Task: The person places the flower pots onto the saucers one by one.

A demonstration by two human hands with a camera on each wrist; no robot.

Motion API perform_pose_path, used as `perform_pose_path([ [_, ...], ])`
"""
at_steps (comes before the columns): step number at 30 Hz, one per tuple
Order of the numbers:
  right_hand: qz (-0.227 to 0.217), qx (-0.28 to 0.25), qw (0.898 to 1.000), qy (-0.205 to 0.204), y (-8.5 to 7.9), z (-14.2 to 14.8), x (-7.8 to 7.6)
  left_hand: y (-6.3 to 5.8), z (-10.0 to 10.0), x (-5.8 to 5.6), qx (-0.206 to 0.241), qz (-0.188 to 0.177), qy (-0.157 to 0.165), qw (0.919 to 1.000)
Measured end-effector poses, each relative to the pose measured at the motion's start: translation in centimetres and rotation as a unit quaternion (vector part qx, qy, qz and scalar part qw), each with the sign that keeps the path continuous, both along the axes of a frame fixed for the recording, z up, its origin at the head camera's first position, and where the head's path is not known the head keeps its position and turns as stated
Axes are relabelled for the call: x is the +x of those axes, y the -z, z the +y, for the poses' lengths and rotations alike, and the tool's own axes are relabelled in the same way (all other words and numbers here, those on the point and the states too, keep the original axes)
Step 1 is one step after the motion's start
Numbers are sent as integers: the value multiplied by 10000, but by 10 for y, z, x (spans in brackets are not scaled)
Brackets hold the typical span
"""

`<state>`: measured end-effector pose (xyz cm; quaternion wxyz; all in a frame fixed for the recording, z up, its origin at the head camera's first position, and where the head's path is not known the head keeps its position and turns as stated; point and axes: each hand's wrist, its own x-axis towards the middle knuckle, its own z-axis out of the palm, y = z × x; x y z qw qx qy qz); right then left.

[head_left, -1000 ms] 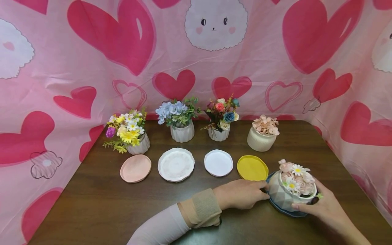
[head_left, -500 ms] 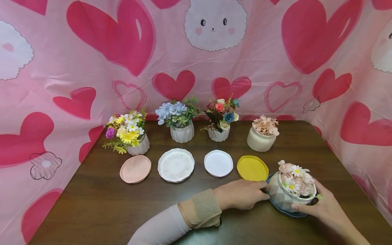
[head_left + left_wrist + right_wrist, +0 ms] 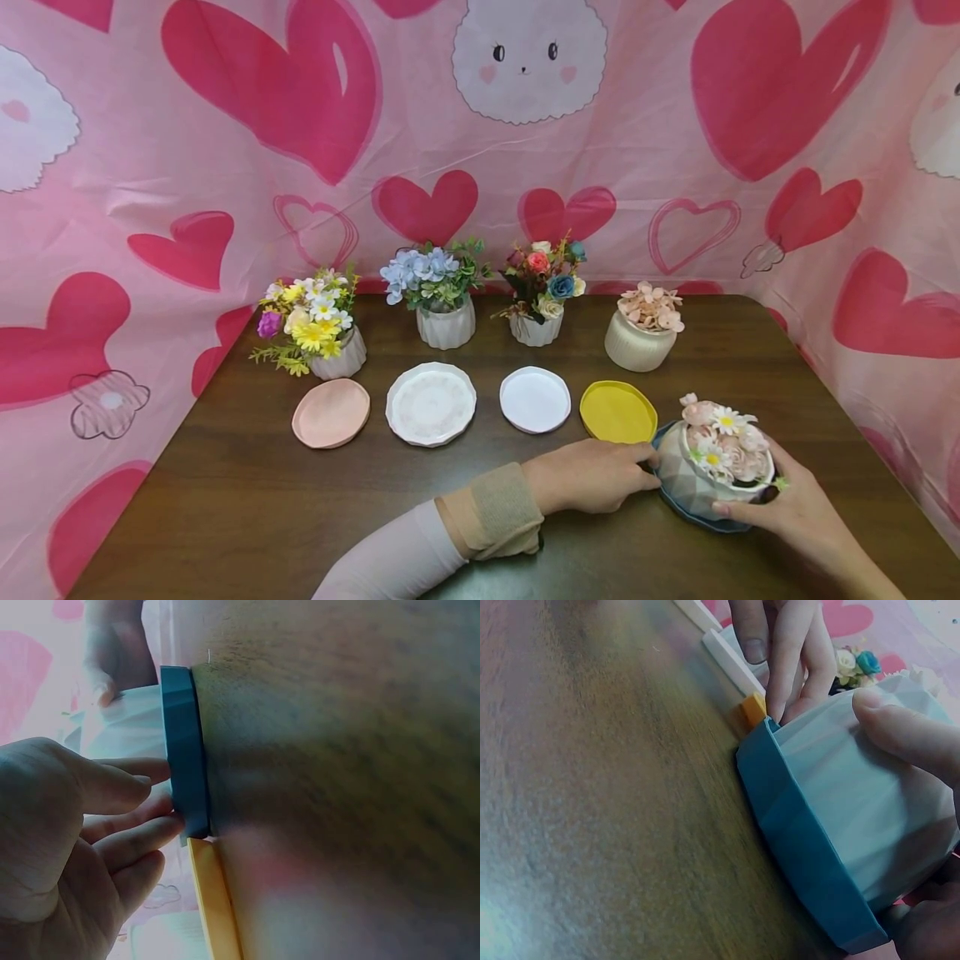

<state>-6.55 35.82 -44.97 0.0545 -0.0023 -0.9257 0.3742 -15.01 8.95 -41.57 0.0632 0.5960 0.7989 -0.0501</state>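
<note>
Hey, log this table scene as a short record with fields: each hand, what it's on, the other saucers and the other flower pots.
Left hand: fingers at the rim of the blue saucer
Right hand: grips the faceted pot
Faceted pot position: within the blue saucer's rim
Faceted pot flowers: pale pink blooms, white daisies
Other saucers: pink saucer, larger white saucer, smaller white saucer, yellow saucer
Other flower pots: four, behind those saucers

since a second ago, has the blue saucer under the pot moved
No; in the head view, the blue saucer shows no visible shift in any direction relative to the cream ribbed pot.
</note>
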Motion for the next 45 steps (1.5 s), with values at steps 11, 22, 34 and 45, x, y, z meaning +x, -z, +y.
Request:
perform_pose_path([
  [11, -5, 2, 10000, -47, 3, 2, 0, 0, -1, 1, 18, 126, 25, 9999],
  [22, -354, 43, 9993, -92, 3, 4, -1, 0, 0, 3, -2, 218, 33, 9998],
  [34, -172, 7, 9996, -237, -1, 2, -2, 0, 0, 3, -37, 230, 4, 9997],
  [45, 149, -123, 9986, -497, -3, 11, 2, 1, -1, 3, 27, 265, 35, 9996],
])
